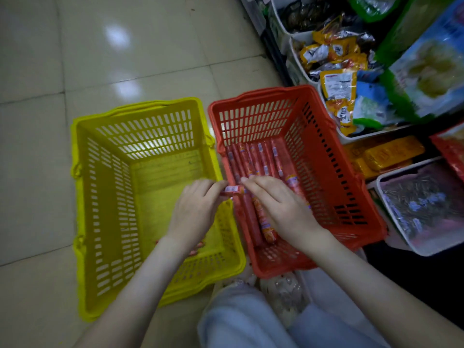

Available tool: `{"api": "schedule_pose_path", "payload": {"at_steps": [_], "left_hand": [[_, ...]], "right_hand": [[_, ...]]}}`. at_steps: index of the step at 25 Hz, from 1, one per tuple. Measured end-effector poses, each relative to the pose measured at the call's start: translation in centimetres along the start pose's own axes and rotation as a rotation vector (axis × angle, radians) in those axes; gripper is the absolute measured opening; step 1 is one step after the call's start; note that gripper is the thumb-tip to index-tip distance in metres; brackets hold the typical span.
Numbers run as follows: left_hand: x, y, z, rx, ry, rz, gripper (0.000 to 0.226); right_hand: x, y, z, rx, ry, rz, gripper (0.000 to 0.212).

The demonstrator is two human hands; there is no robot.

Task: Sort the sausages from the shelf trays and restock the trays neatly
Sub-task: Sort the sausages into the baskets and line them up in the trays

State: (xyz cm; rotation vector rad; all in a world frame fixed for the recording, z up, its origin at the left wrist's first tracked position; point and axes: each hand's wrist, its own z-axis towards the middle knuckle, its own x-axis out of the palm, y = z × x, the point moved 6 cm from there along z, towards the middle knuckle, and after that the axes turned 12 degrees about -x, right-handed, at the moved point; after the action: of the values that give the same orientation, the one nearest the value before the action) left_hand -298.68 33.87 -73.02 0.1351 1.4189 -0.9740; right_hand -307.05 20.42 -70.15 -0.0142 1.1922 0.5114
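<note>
sausage (234, 189) in left hand (198, 209), right hand (278, 204)

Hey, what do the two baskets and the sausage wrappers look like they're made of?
Yellow basket and red basket: probably moulded plastic, judging by slotted walls and a dull sheen. Sausages: likely thin plastic film, glossy, with printed labels.

Yellow basket (85, 222), red basket (356, 197): slotted plastic. Floor tiles (125, 46) glossy. Sausages (261, 159): shiny film.
</note>
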Motion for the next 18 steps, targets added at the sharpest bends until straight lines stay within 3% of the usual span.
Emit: {"api": "schedule_pose_path", "payload": {"at_steps": [4, 7, 9, 11, 14, 15, 16, 18], "left_hand": [[0.6, 9.2, -6.9, -0.323, 0.231, 0.126, 0.026], [3.8, 12.9, -10.7, -0.55, 0.653, 0.21, 0.027], [5.9, 13.9, -11.7, -0.656, 0.768, 0.165, 0.025], [8.9, 14.8, -12.7, -0.603, 0.937, 0.19, 0.03], [10.7, 15.7, -13.1, -0.517, 1.048, 0.24, 0.039], [10.6, 15.3, -12.8, -0.583, 1.053, 0.142, 0.038], [10.1, 14.2, -12.0, -0.608, 1.022, 0.039, 0.036], [9.0, 12.7, -9.3, -0.653, 0.797, -0.028, 0.041]], "right_hand": [[4.5, 3.6, 2.6, -0.003, 0.121, -0.01, 0.045], [9.0, 5.7, 2.3, -0.09, 0.229, -0.033, 0.045], [11.5, 6.2, 0.9, -0.145, 0.316, -0.085, 0.042], [12.6, 5.8, 0.1, -0.166, 0.329, -0.122, 0.036], [12.5, 5.6, 0.1, -0.175, 0.273, -0.129, 0.033], [12.5, 5.7, 0.2, -0.177, 0.261, -0.132, 0.032], [12.4, 5.7, 0.2, -0.167, 0.25, -0.13, 0.032], [12.0, 5.7, 0.1, -0.163, 0.233, -0.137, 0.032]]}}
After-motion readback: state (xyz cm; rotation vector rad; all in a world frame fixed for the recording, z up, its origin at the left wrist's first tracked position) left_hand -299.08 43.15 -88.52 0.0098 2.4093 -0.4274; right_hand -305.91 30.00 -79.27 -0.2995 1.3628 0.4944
